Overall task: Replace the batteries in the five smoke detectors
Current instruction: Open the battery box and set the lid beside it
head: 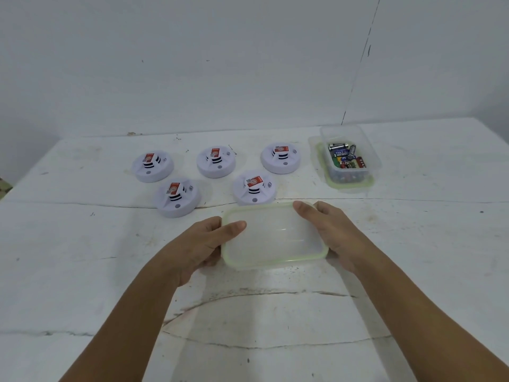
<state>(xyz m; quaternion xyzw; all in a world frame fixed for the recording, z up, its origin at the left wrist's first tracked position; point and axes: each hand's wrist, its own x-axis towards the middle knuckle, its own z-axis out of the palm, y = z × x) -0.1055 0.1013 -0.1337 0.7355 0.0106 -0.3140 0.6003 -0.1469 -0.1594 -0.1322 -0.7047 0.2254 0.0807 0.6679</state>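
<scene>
Here we grip a lidded clear container (274, 235) near the desk's (82, 271) middle, left hand (203, 244) and right hand (330, 232) clasping its short ends; five smoke detectors (216, 161) sit toward the far edge.

Your left hand (202, 245) and right hand (334, 232) hide their fingers under the lidded clear container (275, 235), so you see only the thumbs on top, and both forearms run off the bottom edge. The labels on the batteries (346, 158) in the open plastic tub (370, 153) are too small to read, as is the print on the red stickers of the smoke detectors (177, 198). Whatever lies beneath that tub shows only as a blur of colour through its lid (349, 181), and a patterned scrap at the left edge (3, 188) is cut off.
</scene>
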